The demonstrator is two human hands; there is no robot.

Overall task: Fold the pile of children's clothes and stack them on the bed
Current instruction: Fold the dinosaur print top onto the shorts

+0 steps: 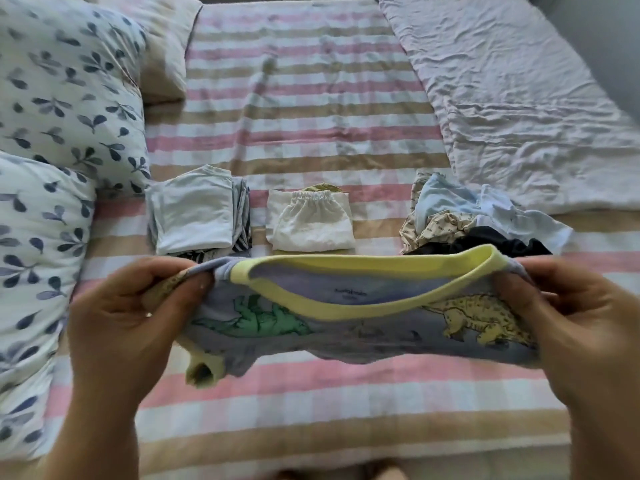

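I hold a grey-blue dinosaur shirt (360,337) with a yellow neckband stretched above the striped bed (311,382). My left hand (138,317) pinches its left shoulder and my right hand (568,317) pinches its right shoulder. A yellow sleeve cuff hangs below the left hand. Behind the shirt lie a folded stack topped by a pale blue garment (197,211), a folded white garment with an elastic waist (311,220) on something olive, and a loose pile of unfolded clothes (464,220) in light blue, beige print and black.
Two leaf-print pillows (52,133) fill the left side, with a plain cream pillow (166,46) behind them. A crumpled pale quilt (519,98) covers the bed's right side. Striped sheet shows in the middle and at the near edge.
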